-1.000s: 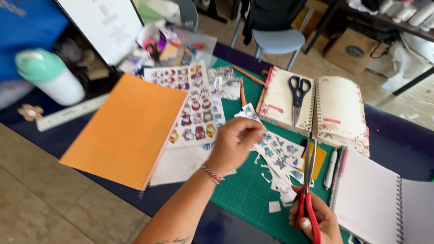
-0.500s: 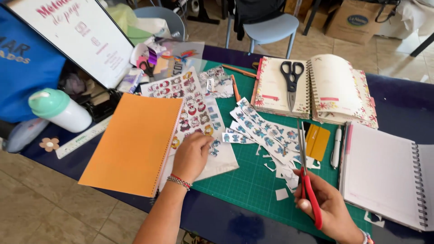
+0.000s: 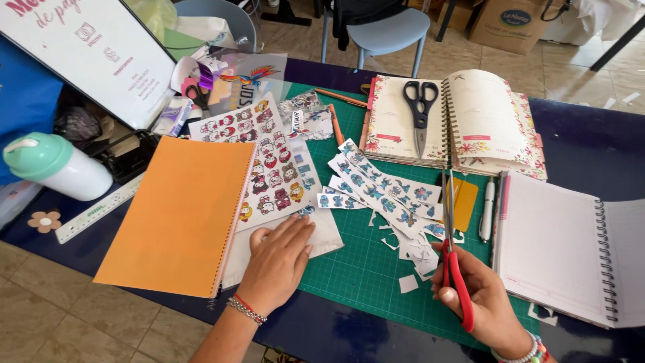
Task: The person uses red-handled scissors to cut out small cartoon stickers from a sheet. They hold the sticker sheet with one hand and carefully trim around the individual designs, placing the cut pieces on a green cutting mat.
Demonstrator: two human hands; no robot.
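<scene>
Sign [image 3: 80, 54]: white board with a dark frame and pink lettering, leaning far up-left of the left hand [image 3: 277, 259]. Brown cardboard box [image 3: 517, 20] with a round label, on the floor well beyond both hands. White bottle [image 3: 57, 171] with a mint-green cap, lying far left of the left hand; pale ruler [image 3: 97, 210] just below it. Sticker sheet [image 3: 265, 165] of small red, white and yellow figures, just above the left hand, partly under the orange notebook [image 3: 178, 215] at that hand's left. Strips [image 3: 376, 188] of blue cartoon stickers, fanned on the green mat [image 3: 356, 269] between the two hands and slightly above them, with small cut scraps [image 3: 408, 283] just left of the right hand [image 3: 480, 296]. Black scissors [image 3: 420, 107] on an open floral planner [image 3: 470, 114], well above the right hand. Blank spiral notebook [image 3: 557, 242] right beside the right hand; white pen [image 3: 486, 210] and a yellow card [image 3: 463, 202] just above it.

Left hand: flat, palm down, fingers spread apart, pressing on white paper [image 3: 322, 238] at the sticker sheet's lower edge; nothing clasped; bracelets at the wrist. Right hand: fingers closed through the red handles of the red scissors [image 3: 449, 228], blades together and pointing away toward the planner, tips over the mat.
</scene>
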